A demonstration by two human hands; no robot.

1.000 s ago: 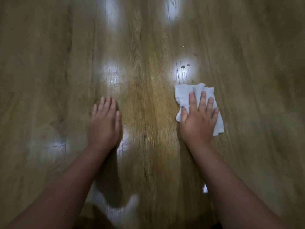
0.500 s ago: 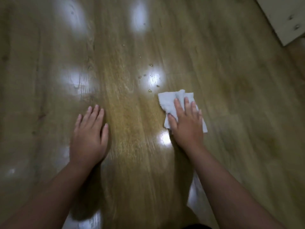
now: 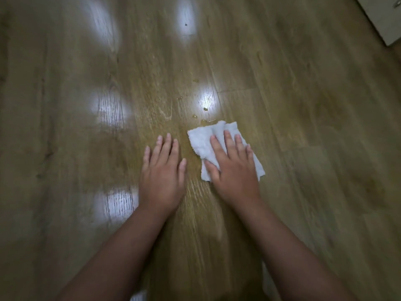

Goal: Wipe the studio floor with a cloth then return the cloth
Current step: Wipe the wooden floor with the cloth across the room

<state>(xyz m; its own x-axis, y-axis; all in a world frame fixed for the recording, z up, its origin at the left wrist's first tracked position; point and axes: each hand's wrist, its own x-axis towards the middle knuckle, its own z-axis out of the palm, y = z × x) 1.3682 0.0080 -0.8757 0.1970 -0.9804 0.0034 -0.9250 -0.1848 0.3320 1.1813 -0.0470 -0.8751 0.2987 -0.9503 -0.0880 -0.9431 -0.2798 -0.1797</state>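
A small white cloth (image 3: 202, 139) lies flat on the wooden plank floor (image 3: 303, 148). My right hand (image 3: 233, 168) presses on it with straight, spread fingers, covering its near half. Just left of the cloth my left hand (image 3: 162, 172) rests flat on the bare floor, fingers straight. A few small drops of liquid (image 3: 205, 109) sit on the floor just beyond the cloth's far edge, one smear touching that edge.
The corner of a pale cabinet or board (image 3: 388, 16) shows at the top right. Bright ceiling-light reflections (image 3: 108, 107) shine on the floor to the left and ahead. Floor stretches on all sides.
My left hand has moved right, close beside the cloth. The view has shifted, so both hands and the cloth sit nearer the drops than before.
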